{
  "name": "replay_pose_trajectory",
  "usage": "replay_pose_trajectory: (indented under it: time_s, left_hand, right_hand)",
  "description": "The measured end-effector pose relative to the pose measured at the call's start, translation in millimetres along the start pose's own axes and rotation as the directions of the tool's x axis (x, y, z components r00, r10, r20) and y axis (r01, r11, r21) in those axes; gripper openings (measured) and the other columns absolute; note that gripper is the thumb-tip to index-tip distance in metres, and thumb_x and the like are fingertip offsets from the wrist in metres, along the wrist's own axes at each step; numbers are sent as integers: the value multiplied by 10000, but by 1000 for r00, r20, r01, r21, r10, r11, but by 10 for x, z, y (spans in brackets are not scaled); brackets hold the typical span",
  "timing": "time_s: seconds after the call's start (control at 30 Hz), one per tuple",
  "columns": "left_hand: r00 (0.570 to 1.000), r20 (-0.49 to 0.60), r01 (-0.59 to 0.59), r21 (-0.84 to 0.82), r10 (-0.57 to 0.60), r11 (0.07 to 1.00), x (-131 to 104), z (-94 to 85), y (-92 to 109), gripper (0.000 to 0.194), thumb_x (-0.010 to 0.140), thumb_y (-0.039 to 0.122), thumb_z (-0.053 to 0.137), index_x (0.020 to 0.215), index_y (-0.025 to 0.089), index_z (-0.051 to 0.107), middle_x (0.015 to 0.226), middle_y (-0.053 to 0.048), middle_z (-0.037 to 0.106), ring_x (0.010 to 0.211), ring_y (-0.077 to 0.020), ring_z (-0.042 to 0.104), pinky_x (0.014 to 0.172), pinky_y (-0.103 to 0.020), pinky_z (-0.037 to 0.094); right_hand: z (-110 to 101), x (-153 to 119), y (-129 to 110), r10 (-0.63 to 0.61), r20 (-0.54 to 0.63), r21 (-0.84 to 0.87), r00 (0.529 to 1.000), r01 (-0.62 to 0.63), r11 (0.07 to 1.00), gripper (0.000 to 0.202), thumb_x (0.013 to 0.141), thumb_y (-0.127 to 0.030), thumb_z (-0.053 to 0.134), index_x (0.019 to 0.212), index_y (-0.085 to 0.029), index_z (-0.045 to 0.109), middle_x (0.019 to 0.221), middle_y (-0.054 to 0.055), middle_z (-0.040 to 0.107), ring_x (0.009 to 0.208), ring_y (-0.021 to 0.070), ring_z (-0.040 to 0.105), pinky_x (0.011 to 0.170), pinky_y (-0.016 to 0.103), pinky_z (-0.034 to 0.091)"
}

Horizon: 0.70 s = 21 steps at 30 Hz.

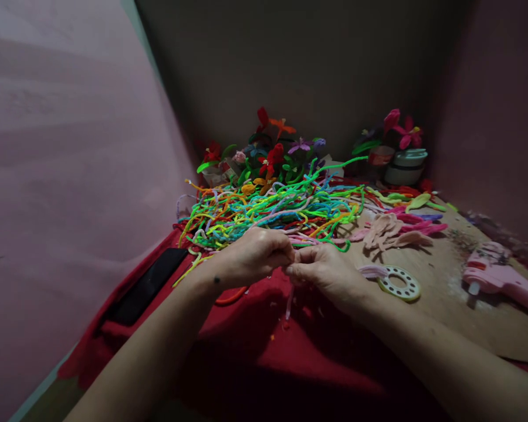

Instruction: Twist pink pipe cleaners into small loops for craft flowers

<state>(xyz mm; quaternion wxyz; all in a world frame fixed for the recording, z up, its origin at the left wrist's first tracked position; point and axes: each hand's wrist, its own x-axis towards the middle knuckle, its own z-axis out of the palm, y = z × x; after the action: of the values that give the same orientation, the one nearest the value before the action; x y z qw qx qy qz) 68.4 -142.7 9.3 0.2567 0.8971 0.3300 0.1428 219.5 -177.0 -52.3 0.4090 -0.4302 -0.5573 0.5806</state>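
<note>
My left hand [266, 249] and my right hand [323, 266] meet fingertip to fingertip above the red cloth. Both are closed in a pinch. A thin pale pink pipe cleaner [289, 302] hangs down from between them; its upper part is hidden by my fingers. Just beyond my hands lies a tangled heap of coloured pipe cleaners [264, 208], mostly green, yellow, blue and orange. To the right of my right hand, a pale ring with holes [399, 283] lies on the board, with a light purple fuzzy piece [372, 271] at its edge.
A black flat object [147, 287] rests on the red cloth [246, 351] at left. On the cardboard [440, 293] are beige fuzzy strips [385, 231] and a pink glue gun [497, 275]. Fuzzy flowers [270, 158] and a lidded pot [405, 167] stand behind. Pink walls flank both sides.
</note>
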Motion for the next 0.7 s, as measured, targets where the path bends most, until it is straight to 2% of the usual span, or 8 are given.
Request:
replay_pose_trajectory:
  time_s: [0.07, 0.17, 0.27, 0.37, 0.43, 0.53, 0.7]
  left_hand:
    - [991, -15, 125, -257, -134, 958, 9, 34, -44, 108, 728, 233, 556, 759, 140, 602, 603, 10, 563, 498, -67, 473, 470, -168, 352]
    - [955, 14, 246, -600, -298, 761, 16, 122, -156, 212, 714, 338, 586, 726, 129, 555, 492, 35, 495, 370, -46, 388, 366, -160, 288]
    - [933, -11, 232, -744, -359, 626, 26, 217, -251, 244, 695, 350, 613, 659, 119, 545, 439, 36, 478, 320, -30, 343, 322, -148, 227]
    - [925, -30, 197, -816, -380, 544, 40, 274, -289, 236, 684, 318, 630, 615, 120, 523, 456, 32, 506, 296, -13, 332, 306, -139, 199]
    - [931, -35, 172, -835, -363, 523, 45, 291, -289, 231, 684, 300, 633, 606, 121, 510, 475, 34, 520, 295, -7, 335, 304, -135, 194]
    - [937, -78, 135, -819, -341, 558, 39, 304, -271, 224, 704, 314, 621, 632, 123, 529, 468, 45, 503, 311, -9, 339, 317, -136, 210]
    - [930, -44, 211, -751, -366, 625, 15, 309, -224, 203, 685, 306, 638, 666, 123, 552, 449, 51, 479, 351, -22, 357, 351, -140, 249]
  right_hand:
    - [-11, -1, -11, -50, -30, -14, 998, 50, 999, 195, 619, -285, 586, 509, -146, 505, 467, -56, 397, 452, 62, 296, 467, 233, 219]
    - [-19, 0, -22, -92, -110, -29, 990, 89, 996, 230, 626, -322, 598, 511, -142, 513, 480, -48, 412, 473, 68, 314, 479, 235, 232]
    - [-18, 9, -13, -45, -154, 0, 987, 46, 999, 227, 612, -332, 622, 533, -141, 528, 485, -47, 426, 462, 67, 322, 473, 236, 233]
    - [-22, 31, 16, 1, -123, 69, 992, 8, 998, 223, 595, -329, 648, 545, -142, 536, 482, -44, 444, 447, 68, 342, 471, 240, 242]
    - [-30, 48, 38, 11, -98, 103, 995, -1, 995, 210, 590, -305, 657, 536, -141, 538, 479, -37, 463, 447, 71, 365, 476, 243, 258]
    - [-42, 68, 64, -3, -109, 122, 994, 16, 992, 199, 591, -277, 655, 513, -141, 532, 470, -37, 470, 439, 68, 373, 472, 239, 265]
    - [-51, 60, 68, 12, -144, 69, 989, -2, 998, 165, 601, -252, 644, 524, -139, 552, 467, -33, 494, 431, 69, 387, 464, 233, 281]
